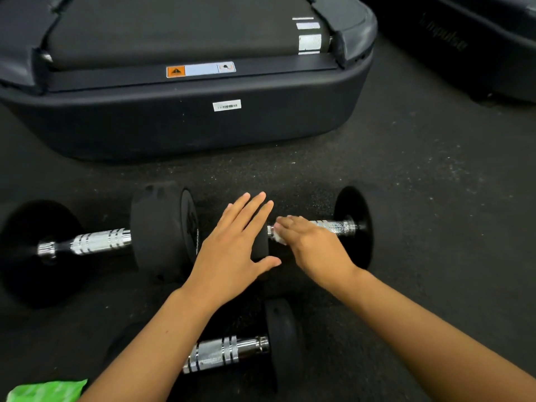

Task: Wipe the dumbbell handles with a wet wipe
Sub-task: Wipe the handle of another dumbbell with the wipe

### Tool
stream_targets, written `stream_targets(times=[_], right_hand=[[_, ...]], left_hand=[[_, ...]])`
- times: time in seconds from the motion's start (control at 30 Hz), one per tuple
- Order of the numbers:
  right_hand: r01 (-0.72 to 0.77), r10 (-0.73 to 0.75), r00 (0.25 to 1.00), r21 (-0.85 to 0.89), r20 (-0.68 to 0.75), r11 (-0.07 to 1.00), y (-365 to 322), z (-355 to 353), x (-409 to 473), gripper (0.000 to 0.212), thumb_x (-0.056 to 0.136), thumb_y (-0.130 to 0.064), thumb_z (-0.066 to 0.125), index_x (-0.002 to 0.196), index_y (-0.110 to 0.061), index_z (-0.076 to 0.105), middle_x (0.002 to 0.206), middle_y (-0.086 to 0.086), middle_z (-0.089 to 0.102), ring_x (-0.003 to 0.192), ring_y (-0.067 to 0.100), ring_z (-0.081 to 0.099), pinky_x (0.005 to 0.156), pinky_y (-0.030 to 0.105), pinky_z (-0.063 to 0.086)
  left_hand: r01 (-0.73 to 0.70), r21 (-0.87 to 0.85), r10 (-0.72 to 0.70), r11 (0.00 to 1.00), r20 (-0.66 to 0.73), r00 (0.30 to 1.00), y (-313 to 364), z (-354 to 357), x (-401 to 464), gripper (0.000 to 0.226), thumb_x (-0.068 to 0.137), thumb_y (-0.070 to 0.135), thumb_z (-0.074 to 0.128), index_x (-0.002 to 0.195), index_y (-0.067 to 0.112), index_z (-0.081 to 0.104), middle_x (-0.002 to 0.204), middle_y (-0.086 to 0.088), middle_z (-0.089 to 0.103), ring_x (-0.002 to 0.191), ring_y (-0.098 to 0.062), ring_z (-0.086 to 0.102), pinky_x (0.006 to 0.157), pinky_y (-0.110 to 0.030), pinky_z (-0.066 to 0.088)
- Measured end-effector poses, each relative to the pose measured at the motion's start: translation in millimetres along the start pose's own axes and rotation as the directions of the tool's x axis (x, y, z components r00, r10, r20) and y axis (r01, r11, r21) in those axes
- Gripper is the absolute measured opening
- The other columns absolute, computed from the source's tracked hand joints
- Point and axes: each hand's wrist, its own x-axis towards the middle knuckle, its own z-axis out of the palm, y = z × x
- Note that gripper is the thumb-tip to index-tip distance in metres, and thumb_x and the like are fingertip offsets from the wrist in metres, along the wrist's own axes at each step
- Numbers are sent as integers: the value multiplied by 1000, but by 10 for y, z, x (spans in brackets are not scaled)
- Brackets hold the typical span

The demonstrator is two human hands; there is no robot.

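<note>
Under the right hand (311,242), a white wet wipe (280,238) is pressed on the dumbbell handle (336,227), while the left hand (232,245) lies flat, fingers spread, bracing its near plate. Left of that hand and below both wrists, two more handles wait: probably early going.

Floor (406,198): black, matt, grainy, rubber-like, pale flecks. Dumbbell handles: bright chrome metal, glossy, knurled middle with smooth ringed bands: left dumbbell handle (95,242), near dumbbell handle (220,353), right dumbbell handle (336,227). Weight heads (156,236): black, matt, rubber-looking. Wet wipe (279,238): white, soft, crumpled. Treadmill base (174,123): dark matt plastic. Green packet (43,391): glossy film.
</note>
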Motion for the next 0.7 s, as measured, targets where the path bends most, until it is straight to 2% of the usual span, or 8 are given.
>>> stream_targets(times=[0.1,0.17,0.23,0.33,0.5,0.6,0.67,0.7], right_hand=[[-150,146,986,41,86,988,-26,-103,208,18,89,-12,52,98,-9,67,97,10,69,90,31,63,72,37,50],[-107,108,986,-20,129,994,-72,-110,263,18,87,-12,49,97,-12,64,96,7,67,87,30,61,66,34,45],[-97,98,985,-16,141,995,21,-135,248,16,89,-15,48,94,-12,63,96,9,67,88,33,61,70,38,48],[-266,247,931,36,269,963,129,-224,355,25,95,-29,44,81,-16,61,80,12,61,85,36,58,70,36,45],[-281,217,891,111,399,953,119,-291,550,23,94,-21,49,83,-13,68,68,1,54,79,23,55,68,27,38],[-286,209,875,115,437,951,186,-354,585,24,94,-14,48,99,-9,71,87,0,67,92,19,59,81,25,42],[-253,178,882,120,437,960,122,-327,626,24,93,-15,49,102,-10,70,103,5,69,101,21,59,86,30,44],[-231,158,890,124,428,965,102,-314,625,23,93,-16,49,101,-10,70,101,6,69,99,22,60,86,32,45]], left_hand=[[1,4,-1,1000,-1,1000,11,0,-3,89,79,53,61,148,28,10,155,15,0,139,0,-13,106,-16,-16],[7,-3,-7,1000,9,1000,13,-6,1,90,78,53,62,148,28,10,154,16,-1,138,1,-14,104,-13,-18],[7,-11,-7,1000,21,1000,10,-17,-6,92,76,53,63,148,29,10,154,17,-1,137,2,-15,100,-9,-21],[-3,-28,4,1000,19,1000,15,-15,-17,93,75,52,65,148,27,13,155,15,3,138,2,-13,100,-7,-22],[0,-36,0,999,7,1000,-5,-17,7,94,74,51,67,147,25,16,155,11,8,141,-4,-6,106,-12,-17],[-5,-48,6,999,22,1000,-3,-18,-7,94,73,52,66,148,25,15,156,12,7,141,-5,-7,107,-13,-17],[-5,-58,6,998,15,1000,-2,-16,-1,95,73,51,66,148,25,14,156,12,6,141,-5,-8,107,-14,-17],[-4,-60,5,998,15,1000,-3,-18,9,95,73,51,66,148,25,14,156,12,6,141,-4,-8,107,-14,-17]])
